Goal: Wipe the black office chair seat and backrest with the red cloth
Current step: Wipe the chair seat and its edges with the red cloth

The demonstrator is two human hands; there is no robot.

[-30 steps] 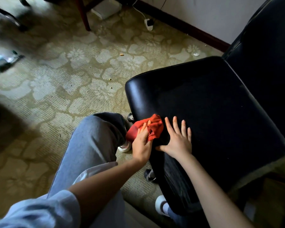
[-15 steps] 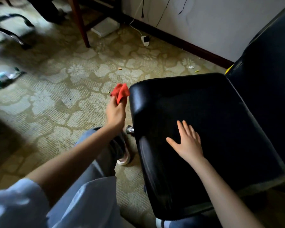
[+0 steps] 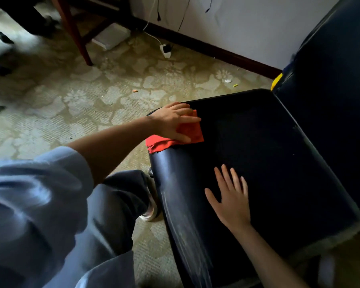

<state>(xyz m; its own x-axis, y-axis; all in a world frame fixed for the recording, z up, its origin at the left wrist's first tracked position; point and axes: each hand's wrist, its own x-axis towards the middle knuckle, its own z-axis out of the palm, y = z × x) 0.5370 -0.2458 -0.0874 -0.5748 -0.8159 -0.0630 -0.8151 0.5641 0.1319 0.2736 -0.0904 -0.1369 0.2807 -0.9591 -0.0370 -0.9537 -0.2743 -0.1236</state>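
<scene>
The black office chair seat (image 3: 268, 154) fills the right half of the view, with its dark backrest (image 3: 337, 84) rising at the upper right. The red cloth (image 3: 192, 133) lies spread on the seat's front left corner, one edge hanging over the side. My left hand (image 3: 174, 120) presses flat on the cloth with fingers spread. My right hand (image 3: 231, 198) rests palm down on the seat near its front edge, fingers apart, holding nothing. Pale dusty streaks show on the seat's front face.
Patterned carpet (image 3: 81, 104) covers the floor to the left. A wooden furniture leg (image 3: 75, 34) stands at the back, with a white box (image 3: 110, 38) and a white plug with cables (image 3: 165, 50) by the wall. My knee and shoe (image 3: 150, 213) are close beside the chair.
My left hand lifted the cloth off the seat's front edge, carried it past the left side, and now presses it flat on the front left corner. My right hand stayed on the seat.
</scene>
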